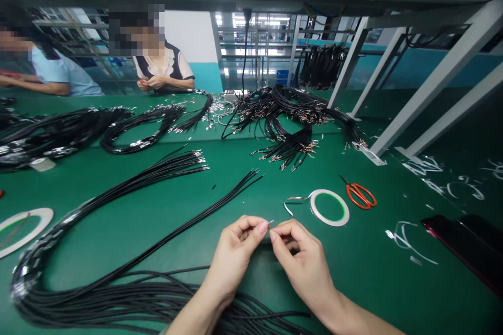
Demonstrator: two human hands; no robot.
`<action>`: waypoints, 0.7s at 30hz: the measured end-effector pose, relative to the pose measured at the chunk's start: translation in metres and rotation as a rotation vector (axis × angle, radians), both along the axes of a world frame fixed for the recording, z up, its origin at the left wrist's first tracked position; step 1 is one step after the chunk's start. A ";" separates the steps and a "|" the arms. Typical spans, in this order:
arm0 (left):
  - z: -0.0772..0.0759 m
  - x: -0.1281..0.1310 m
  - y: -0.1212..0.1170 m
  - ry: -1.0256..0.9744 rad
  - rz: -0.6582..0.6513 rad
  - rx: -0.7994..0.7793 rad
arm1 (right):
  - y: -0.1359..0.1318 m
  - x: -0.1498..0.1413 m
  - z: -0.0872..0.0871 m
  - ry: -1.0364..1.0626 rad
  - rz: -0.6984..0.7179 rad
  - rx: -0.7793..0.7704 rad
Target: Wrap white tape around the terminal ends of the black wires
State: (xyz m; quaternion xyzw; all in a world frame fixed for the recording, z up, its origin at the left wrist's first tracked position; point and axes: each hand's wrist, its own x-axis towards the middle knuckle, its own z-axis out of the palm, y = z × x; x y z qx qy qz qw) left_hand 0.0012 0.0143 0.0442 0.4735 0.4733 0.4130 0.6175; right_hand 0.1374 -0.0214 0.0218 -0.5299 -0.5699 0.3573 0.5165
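My left hand (239, 251) is closed in a pinch on a black cable, whose thin stripped tip (271, 222) pokes out past the thumb. My right hand (301, 256) is pinched against that same tip; what lies between its fingers is too small to make out. A bundle of black cables (157, 298) runs under my left wrist and bends round at the left, bound there with clear wrap (25, 277). Its other ends fan out (173, 167) with bare coppery tips. Just beyond my right hand lies a roll of tape (312, 209), its loose strip (293, 201) curling leftward.
Orange-handled scissors (361, 196) lie right of the roll. A second tape roll (47, 220) is at the left edge. More cable bundles (291, 104) cover the table's far side. Grey metal legs (428, 94) stand at the right, near tape scraps. Two co-workers sit opposite.
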 end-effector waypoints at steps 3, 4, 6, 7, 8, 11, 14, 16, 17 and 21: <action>-0.001 0.002 -0.002 -0.012 0.039 0.017 | -0.001 -0.001 0.001 -0.044 0.005 0.018; -0.001 0.002 -0.002 -0.007 0.041 0.029 | -0.002 -0.001 0.001 -0.050 0.002 0.013; -0.002 0.002 -0.001 0.016 0.021 0.047 | -0.001 -0.001 -0.001 -0.050 -0.009 -0.004; -0.003 0.002 -0.001 0.032 0.003 0.052 | -0.001 -0.001 -0.002 -0.047 -0.014 -0.013; -0.004 0.001 0.000 0.046 -0.017 0.056 | 0.000 -0.001 -0.003 -0.043 -0.019 -0.024; -0.010 -0.003 0.003 0.056 -0.055 0.068 | 0.001 0.000 -0.004 -0.032 -0.037 -0.059; -0.019 -0.005 0.005 0.081 -0.015 0.126 | 0.002 0.000 -0.004 -0.016 -0.041 -0.087; -0.023 -0.005 0.004 0.151 0.026 0.187 | 0.001 0.000 -0.003 0.007 -0.031 -0.100; -0.024 -0.004 0.003 0.187 0.037 0.210 | 0.001 0.000 -0.003 0.025 -0.024 -0.107; -0.025 -0.002 0.000 0.233 0.063 0.218 | 0.002 0.000 -0.003 0.093 -0.011 -0.129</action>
